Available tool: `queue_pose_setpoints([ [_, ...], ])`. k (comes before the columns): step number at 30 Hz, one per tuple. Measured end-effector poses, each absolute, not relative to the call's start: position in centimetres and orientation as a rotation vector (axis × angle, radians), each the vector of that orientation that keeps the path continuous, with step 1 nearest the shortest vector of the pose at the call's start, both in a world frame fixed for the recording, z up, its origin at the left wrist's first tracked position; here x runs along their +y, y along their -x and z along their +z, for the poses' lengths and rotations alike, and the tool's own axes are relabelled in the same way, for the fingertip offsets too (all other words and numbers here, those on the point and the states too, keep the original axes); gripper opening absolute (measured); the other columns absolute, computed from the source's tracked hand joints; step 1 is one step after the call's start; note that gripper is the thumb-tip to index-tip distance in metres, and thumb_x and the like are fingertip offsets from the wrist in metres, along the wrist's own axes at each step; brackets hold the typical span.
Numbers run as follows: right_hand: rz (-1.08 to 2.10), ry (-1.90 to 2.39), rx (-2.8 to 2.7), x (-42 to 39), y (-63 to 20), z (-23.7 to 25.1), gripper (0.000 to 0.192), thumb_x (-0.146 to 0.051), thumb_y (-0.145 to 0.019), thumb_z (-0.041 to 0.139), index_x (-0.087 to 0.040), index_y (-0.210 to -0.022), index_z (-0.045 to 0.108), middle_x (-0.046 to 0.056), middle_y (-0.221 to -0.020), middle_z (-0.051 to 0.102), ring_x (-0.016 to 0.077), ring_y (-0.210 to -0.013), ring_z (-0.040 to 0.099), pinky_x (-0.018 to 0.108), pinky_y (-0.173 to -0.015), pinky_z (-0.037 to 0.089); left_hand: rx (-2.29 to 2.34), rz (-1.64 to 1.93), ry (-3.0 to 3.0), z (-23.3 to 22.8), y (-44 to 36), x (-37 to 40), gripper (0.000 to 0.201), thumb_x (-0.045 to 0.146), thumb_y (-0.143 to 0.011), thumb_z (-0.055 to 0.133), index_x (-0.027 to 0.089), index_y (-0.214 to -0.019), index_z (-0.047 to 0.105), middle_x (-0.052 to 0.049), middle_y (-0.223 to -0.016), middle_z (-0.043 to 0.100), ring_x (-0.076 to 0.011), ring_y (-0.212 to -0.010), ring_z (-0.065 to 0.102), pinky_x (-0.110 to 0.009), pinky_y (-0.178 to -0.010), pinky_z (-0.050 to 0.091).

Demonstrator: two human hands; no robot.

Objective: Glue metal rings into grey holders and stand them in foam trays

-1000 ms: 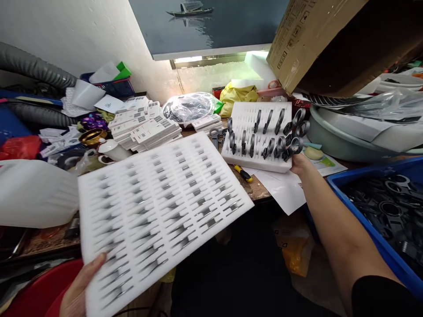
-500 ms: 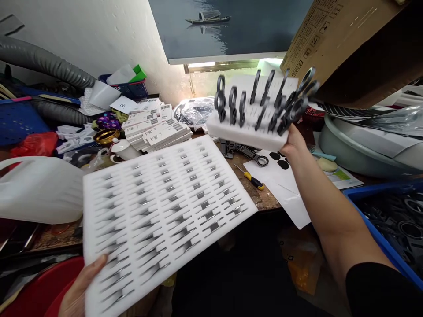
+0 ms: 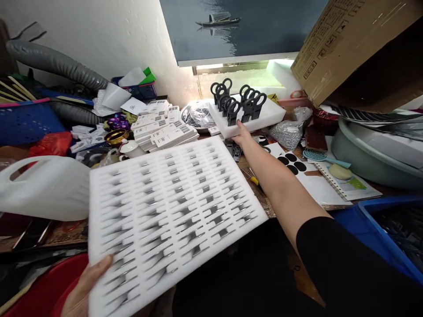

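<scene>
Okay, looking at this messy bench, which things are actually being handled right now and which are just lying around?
In hand:
- left hand grips the large slotted foam sheet
- right hand holds the small foam block with black scissors stuck in it

Lying about:
- label stacks
- white jug
- yellow-handled screwdriver
- cardboard box
- blue bin
- grey hose

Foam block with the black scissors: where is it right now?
Head view, upper centre: the foam block is at the back of the bench, under the painting, gripped at its near edge by the right hand, right of the label stacks.
</scene>
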State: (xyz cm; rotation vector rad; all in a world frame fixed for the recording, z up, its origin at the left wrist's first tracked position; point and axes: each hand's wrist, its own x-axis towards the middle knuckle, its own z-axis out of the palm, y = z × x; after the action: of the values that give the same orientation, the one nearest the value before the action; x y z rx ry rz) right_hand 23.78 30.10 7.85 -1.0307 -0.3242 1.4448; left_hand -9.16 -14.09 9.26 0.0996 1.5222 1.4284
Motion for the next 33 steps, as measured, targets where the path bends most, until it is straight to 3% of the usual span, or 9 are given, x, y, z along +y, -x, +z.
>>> queue_pose_setpoints([
  [4,1.505,1.211,-0.369,29.1,-25.6,6.8,0.049,-0.054,-0.096,0.073,-0.019,-0.126,0.057,0.007,-0.107,0.07,0.0191,-0.098,0.067,0.037,-0.088,0.062,1.587,1.368,-0.144,9.7,8.6,-13.9,0.081,0.029,-0.066,0.085,0.044,-0.144,0.066,0.007,-0.106,0.085,-0.0434,-0.114,0.077,-0.054,-0.088,0.071],
  [6,1.522,1.27,-0.406,28.4,-26.6,6.8,0.046,-0.053,-0.095,0.075,-0.019,-0.121,0.058,0.007,-0.11,0.068,0.0181,-0.096,0.065,0.034,-0.085,0.061,1.576,1.355,-0.122,9.5,8.4,-13.6,0.084,0.031,-0.067,0.085,0.044,-0.147,0.064,0.007,-0.11,0.085,-0.0435,-0.117,0.076,-0.055,-0.091,0.07],
  [12,1.529,1.296,-0.546,24.1,-29.0,8.1,0.026,-0.035,-0.101,0.067,-0.016,-0.117,0.061,0.008,-0.107,0.065,0.0149,-0.088,0.062,0.026,-0.077,0.058,1.526,1.366,-0.142,8.0,8.5,-12.7,0.079,0.032,-0.058,0.094,0.038,-0.134,0.074,0.003,-0.112,0.085,-0.0444,-0.12,0.074,-0.05,-0.094,0.07],
  [17,1.603,1.197,-0.712,13.9,-33.9,8.0,0.039,-0.046,-0.089,0.083,-0.017,-0.111,0.072,0.011,-0.109,0.075,0.0229,-0.098,0.071,0.032,-0.08,0.062,1.41,1.35,-0.262,7.9,7.0,-10.1,0.08,0.024,-0.05,0.098,0.025,-0.126,0.076,-0.006,-0.114,0.085,-0.0452,-0.113,0.077,-0.049,-0.092,0.07],
  [20,1.695,1.117,-0.904,6.1,-38.2,7.1,0.041,-0.054,-0.088,0.081,-0.022,-0.114,0.075,0.009,-0.11,0.08,0.0265,-0.1,0.075,0.038,-0.083,0.064,1.278,1.298,-0.362,8.2,3.3,-7.1,0.079,0.015,-0.051,0.098,0.017,-0.127,0.074,-0.01,-0.113,0.085,-0.042,-0.11,0.079,-0.045,-0.096,0.069],
  [23,1.56,1.186,-0.794,0.4,-43.0,6.0,0.045,-0.034,-0.079,0.09,-0.023,-0.119,0.073,0.01,-0.106,0.082,0.0285,-0.09,0.08,0.043,-0.08,0.067,1.09,1.243,-0.558,8.3,-2.4,-3.4,0.071,0.021,-0.065,0.097,0.014,-0.131,0.07,-0.013,-0.117,0.083,-0.0376,-0.112,0.079,-0.042,-0.1,0.066],
  [25,1.411,1.224,-0.683,-1.6,-46.4,5.3,0.049,-0.028,-0.076,0.09,-0.021,-0.121,0.072,0.01,-0.103,0.083,0.0295,-0.085,0.081,0.045,-0.078,0.068,0.99,1.152,-0.654,8.1,-6.6,-0.7,0.073,0.024,-0.065,0.096,0.013,-0.131,0.067,-0.014,-0.116,0.083,-0.038,-0.11,0.08,-0.047,-0.099,0.067],
  [30,1.198,1.228,-0.553,-2.3,-53.3,3.0,0.052,-0.027,-0.071,0.091,-0.02,-0.119,0.071,0.01,-0.103,0.085,0.0331,-0.09,0.083,0.051,-0.086,0.07,0.873,0.976,-0.841,6.7,-14.6,5.5,0.071,0.035,-0.068,0.095,0.013,-0.129,0.066,-0.016,-0.117,0.082,-0.0358,-0.109,0.079,-0.05,-0.098,0.065],
  [33,1.078,1.211,-0.509,-1.1,-54.5,1.2,0.056,-0.029,-0.067,0.094,-0.02,-0.118,0.071,0.009,-0.102,0.085,0.0338,-0.092,0.083,0.053,-0.088,0.07,0.925,0.949,-0.991,5.7,-16.6,8.4,0.068,0.04,-0.064,0.096,0.014,-0.122,0.071,-0.014,-0.116,0.082,-0.0355,-0.116,0.075,-0.049,-0.108,0.058],
])
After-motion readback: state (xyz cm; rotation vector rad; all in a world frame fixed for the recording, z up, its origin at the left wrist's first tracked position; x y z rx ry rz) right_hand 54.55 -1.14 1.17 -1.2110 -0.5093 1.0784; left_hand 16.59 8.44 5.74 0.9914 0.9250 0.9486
